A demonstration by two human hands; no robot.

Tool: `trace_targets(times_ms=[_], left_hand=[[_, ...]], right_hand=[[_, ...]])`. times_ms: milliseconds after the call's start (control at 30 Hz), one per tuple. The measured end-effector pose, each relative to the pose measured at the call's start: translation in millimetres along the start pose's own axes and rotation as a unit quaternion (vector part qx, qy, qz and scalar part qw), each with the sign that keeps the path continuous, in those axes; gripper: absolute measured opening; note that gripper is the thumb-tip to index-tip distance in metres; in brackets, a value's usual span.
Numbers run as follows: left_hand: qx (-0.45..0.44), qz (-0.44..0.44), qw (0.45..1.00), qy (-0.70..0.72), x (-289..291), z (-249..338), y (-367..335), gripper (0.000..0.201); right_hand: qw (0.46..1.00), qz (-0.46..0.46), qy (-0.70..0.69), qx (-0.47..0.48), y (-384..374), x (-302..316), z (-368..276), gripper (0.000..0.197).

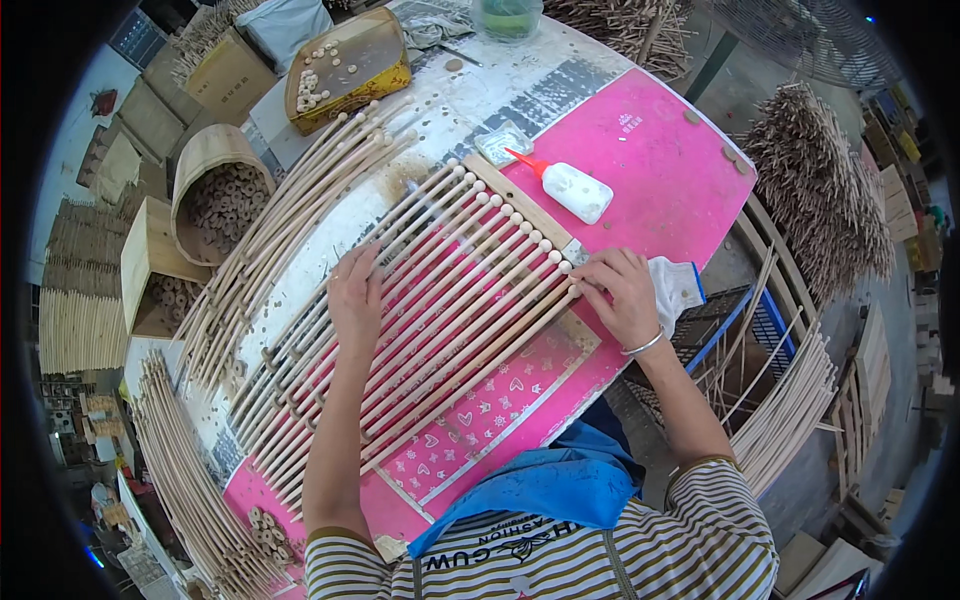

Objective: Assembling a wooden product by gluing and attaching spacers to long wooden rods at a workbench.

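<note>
The left hand (354,298) lies over slender pale wooden rods (535,274), its grip unclear; the right hand (616,290) narrowly pinches a cream round wooden ball (574,291).

- Cardboard box (228,82), upper left, with thin sticks behind it.
- Clear tub (507,20), green inside, at the far edge of the surface (478,82).
- Fan (815,38) with wire guard, upper right.
- Large stick bundle (820,190), right of the surface.
- Blue crate (770,325), below the bundle.
</note>
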State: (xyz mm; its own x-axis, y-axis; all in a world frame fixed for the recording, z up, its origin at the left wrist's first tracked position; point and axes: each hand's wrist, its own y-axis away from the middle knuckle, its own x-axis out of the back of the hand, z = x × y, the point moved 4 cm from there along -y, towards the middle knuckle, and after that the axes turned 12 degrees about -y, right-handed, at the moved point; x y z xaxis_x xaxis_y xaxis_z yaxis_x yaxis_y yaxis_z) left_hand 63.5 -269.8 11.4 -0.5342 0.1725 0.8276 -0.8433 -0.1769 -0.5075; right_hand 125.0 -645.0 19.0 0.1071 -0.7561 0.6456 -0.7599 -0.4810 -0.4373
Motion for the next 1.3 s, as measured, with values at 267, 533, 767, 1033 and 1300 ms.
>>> trace_targets(times_ms=[267,533,767,1033,1300], left_hand=[[-0.072,-0.06,0.995,-0.046,-33.8,38.6,-24.9,0.022],[-0.089,-0.106,0.99,-0.014,-51.0,45.0,-27.0,0.021],[-0.099,-0.074,0.992,0.023,-43.4,46.9,-30.3,0.025],[0.057,-0.098,0.983,-0.141,-39.2,-11.9,-12.4,0.066],[0.102,-0.15,0.956,-0.232,-57.1,-23.9,9.3,0.066]], right_hand=[[0.999,0.005,-0.037,0.019,-17.9,-20.0,-11.3,0.017],[0.998,0.003,-0.053,0.02,-18.6,-24.4,-2.7,0.02],[0.999,0.018,-0.045,0.015,-23.4,-15.6,-1.7,0.021],[0.991,0.098,0.056,-0.072,-74.2,12.2,57.5,0.062],[0.99,0.062,0.032,-0.124,-79.6,-16.2,86.0,0.069]])
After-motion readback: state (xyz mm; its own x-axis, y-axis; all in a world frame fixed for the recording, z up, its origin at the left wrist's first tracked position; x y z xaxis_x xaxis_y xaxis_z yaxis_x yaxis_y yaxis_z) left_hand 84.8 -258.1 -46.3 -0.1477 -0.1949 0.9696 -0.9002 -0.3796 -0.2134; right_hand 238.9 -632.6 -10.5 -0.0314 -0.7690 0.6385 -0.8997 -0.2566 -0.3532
